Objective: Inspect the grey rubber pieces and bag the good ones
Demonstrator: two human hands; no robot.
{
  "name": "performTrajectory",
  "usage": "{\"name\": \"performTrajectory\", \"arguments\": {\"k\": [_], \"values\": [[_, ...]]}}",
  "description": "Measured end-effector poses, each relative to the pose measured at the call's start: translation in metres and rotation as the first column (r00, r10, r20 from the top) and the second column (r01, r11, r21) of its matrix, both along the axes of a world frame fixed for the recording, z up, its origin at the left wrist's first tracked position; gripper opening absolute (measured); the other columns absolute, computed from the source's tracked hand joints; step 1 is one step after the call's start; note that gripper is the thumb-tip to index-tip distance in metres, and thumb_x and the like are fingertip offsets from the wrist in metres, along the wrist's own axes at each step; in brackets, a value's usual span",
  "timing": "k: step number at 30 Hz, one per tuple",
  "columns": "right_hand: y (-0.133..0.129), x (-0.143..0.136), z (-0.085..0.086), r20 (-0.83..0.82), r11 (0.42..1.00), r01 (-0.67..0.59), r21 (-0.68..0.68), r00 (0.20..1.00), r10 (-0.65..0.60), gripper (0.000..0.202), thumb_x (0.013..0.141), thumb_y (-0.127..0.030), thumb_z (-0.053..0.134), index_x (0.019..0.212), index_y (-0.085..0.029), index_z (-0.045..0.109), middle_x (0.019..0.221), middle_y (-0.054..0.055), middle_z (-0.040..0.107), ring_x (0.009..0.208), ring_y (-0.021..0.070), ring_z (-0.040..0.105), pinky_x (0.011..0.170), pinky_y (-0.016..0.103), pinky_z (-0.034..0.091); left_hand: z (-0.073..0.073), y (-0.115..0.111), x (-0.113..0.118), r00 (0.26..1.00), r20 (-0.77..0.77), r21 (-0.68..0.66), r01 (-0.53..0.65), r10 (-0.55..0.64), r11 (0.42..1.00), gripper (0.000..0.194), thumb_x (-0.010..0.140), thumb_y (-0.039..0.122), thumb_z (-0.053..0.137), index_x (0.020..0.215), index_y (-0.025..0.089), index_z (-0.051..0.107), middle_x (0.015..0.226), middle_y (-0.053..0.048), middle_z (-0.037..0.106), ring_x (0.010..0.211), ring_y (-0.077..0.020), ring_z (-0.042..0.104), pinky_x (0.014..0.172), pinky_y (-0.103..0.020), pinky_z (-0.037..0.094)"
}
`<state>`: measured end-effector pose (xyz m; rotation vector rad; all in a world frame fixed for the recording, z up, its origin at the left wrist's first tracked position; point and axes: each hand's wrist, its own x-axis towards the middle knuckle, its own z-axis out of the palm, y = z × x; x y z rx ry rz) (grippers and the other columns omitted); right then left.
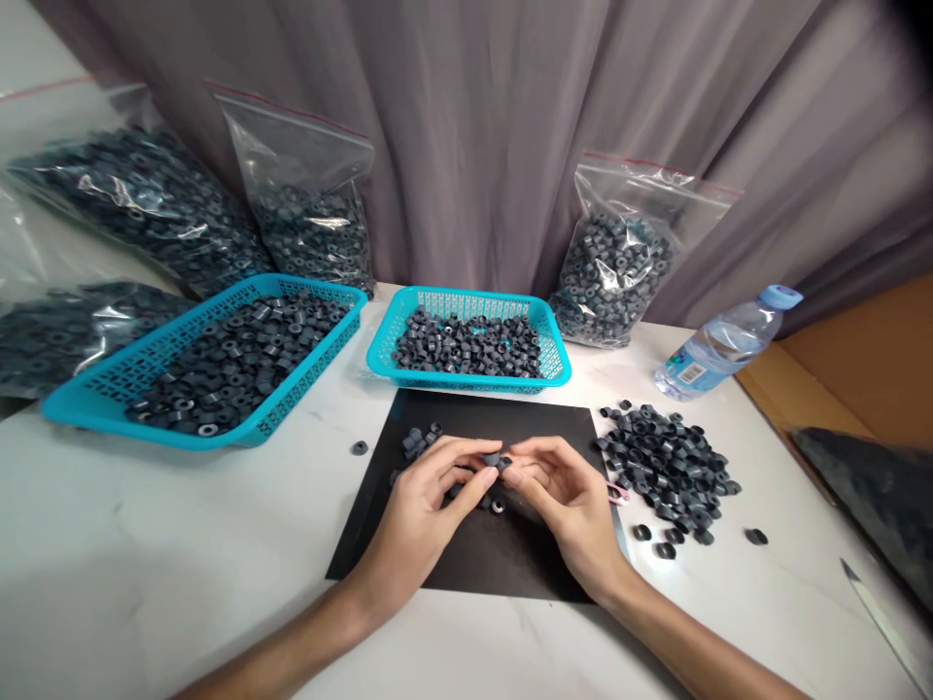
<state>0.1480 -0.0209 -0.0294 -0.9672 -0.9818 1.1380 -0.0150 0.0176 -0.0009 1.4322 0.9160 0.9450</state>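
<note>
Over a black mat point(502, 564), my left hand point(437, 486) and my right hand point(565, 486) meet at their fingertips. Between the left thumb and fingers is a small dark grey ring-shaped part point(492, 459). Another dark round piece point(504, 464) sits at the right fingertips, touching or very near the first; whether they are joined I cannot tell. Several more grey parts point(419, 442) lie on the mat behind and beneath my left hand, partly hidden by it. One small ring point(498, 507) rests on the mat just below the fingers.
Two blue baskets point(466, 381) point(240, 437) of grey parts stand behind and left. A heap of dark caps point(663, 457) lies right, near a pink-handled tool point(618, 494). Filled zip bags point(612, 272), a water bottle point(721, 345) and a knife point(881, 622) surround the work area.
</note>
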Motion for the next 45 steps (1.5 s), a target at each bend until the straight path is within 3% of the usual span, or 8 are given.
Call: {"name": "performTrajectory", "arguments": {"k": [6, 12, 31, 39, 45], "values": [[-0.0019, 0.0001, 0.0028, 0.049, 0.990, 0.140, 0.003, 0.989, -0.140, 0.014, 0.085, -0.030, 0.075, 0.094, -0.022, 0.067, 0.085, 0.000, 0.068, 0.073, 0.0122, 0.065, 0.070, 0.024, 0.055, 0.0051, 0.0030, -0.0020, 1.000, 0.013, -0.099, 0.025, -0.024, 0.995, 0.020, 0.086, 0.027, 0.071, 0.105, 0.021, 0.071, 0.097, -0.002, 0.074, 0.092, -0.0158, 0.070, 0.086, -0.025, 0.057], [-0.0029, 0.0002, 0.0027, 0.074, 0.991, 0.131, 0.014, 0.989, -0.131, 0.013, 0.088, -0.033, 0.071, 0.091, -0.021, 0.066, 0.081, 0.000, 0.067, 0.069, 0.0134, 0.064, 0.066, 0.026, 0.055, 0.0048, 0.0054, -0.0003, 0.999, 0.030, -0.174, 0.025, -0.020, 0.984, 0.017, 0.084, 0.028, 0.072, 0.099, 0.019, 0.069, 0.090, -0.001, 0.075, 0.089, -0.0162, 0.071, 0.083, -0.025, 0.057], [-0.0017, 0.0015, 0.0007, 0.031, 0.997, 0.070, 0.025, 0.997, -0.071, 0.012, 0.092, -0.031, 0.067, 0.098, -0.022, 0.063, 0.078, -0.001, 0.064, 0.067, 0.0121, 0.063, 0.065, 0.025, 0.054, 0.0015, 0.0030, 0.0007, 0.998, -0.021, -0.138, 0.061, -0.065, 0.989, 0.013, 0.087, 0.033, 0.068, 0.093, 0.021, 0.066, 0.082, 0.001, 0.072, 0.084, -0.0160, 0.071, 0.077, -0.024, 0.056], [-0.0025, 0.0000, 0.0010, 0.075, 0.996, 0.088, 0.022, 0.993, -0.089, 0.016, 0.091, -0.035, 0.068, 0.097, -0.022, 0.062, 0.080, 0.000, 0.065, 0.069, 0.0135, 0.064, 0.065, 0.027, 0.057, -0.0006, 0.0035, 0.0008, 0.998, -0.029, -0.049, 0.049, -0.051, 0.998, 0.011, 0.086, 0.028, 0.070, 0.093, 0.020, 0.067, 0.089, 0.000, 0.073, 0.089, -0.0182, 0.072, 0.081, -0.027, 0.058], [-0.0053, -0.0017, 0.0005, 0.143, 0.996, 0.080, 0.035, 0.986, -0.084, 0.014, 0.091, -0.034, 0.068, 0.099, -0.023, 0.062, 0.084, 0.000, 0.066, 0.072, 0.0142, 0.064, 0.069, 0.028, 0.055, -0.0025, 0.0004, -0.0018, 0.988, -0.147, 0.115, 0.068, -0.051, 0.991, 0.008, 0.088, 0.029, 0.067, 0.091, 0.022, 0.065, 0.097, 0.000, 0.071, 0.086, -0.0145, 0.071, 0.083, -0.024, 0.057]]}}
